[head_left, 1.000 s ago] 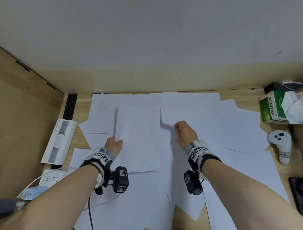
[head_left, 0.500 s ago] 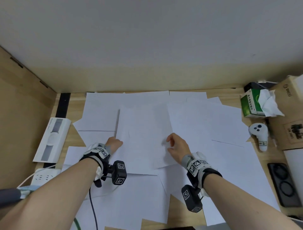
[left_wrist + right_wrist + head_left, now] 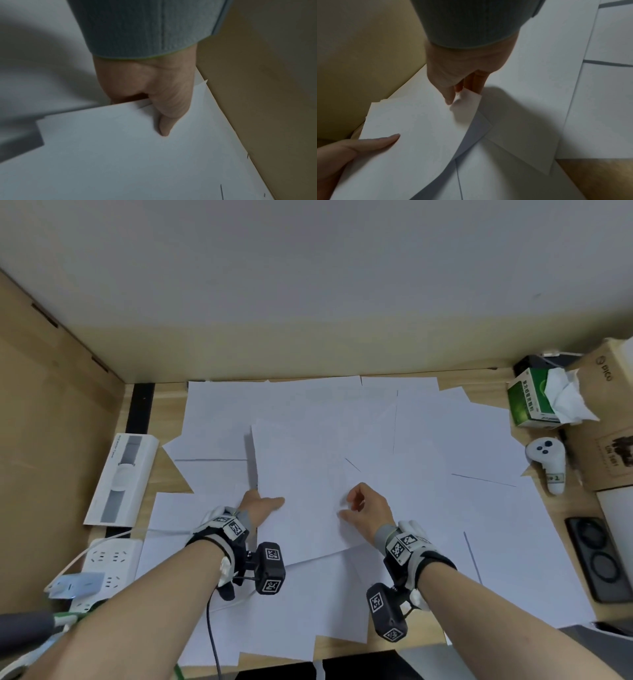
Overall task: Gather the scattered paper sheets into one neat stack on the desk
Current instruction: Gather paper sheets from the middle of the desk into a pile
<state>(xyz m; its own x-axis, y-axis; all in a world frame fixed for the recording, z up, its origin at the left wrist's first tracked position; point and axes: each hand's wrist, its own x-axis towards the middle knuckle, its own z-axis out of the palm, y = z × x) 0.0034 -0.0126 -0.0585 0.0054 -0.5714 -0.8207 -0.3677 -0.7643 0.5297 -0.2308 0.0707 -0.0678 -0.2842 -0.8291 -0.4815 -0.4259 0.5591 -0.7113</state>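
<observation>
Several white paper sheets (image 3: 445, 440) lie scattered and overlapping across the wooden desk (image 3: 164, 474). A small stack of sheets (image 3: 301, 474) is lifted slightly at the middle. My left hand (image 3: 265, 503) grips its left edge, thumb (image 3: 164, 121) on top and fingers hidden beneath. My right hand (image 3: 349, 505) pinches the right edge of the stack's top sheet (image 3: 412, 128) between thumb (image 3: 449, 97) and fingers. The left thumb (image 3: 382, 140) also shows in the right wrist view.
A long white box (image 3: 120, 477) and a power strip (image 3: 109, 563) sit at the left. At the right are a green tissue box (image 3: 527, 402), a white controller (image 3: 548, 463), a cardboard box (image 3: 606, 419) and a black case (image 3: 596, 559). A wall backs the desk.
My right hand has drawn a sheet from the right leftward and nearer, over the stack in my left hand. The left hand has stayed at the stack's edge.
</observation>
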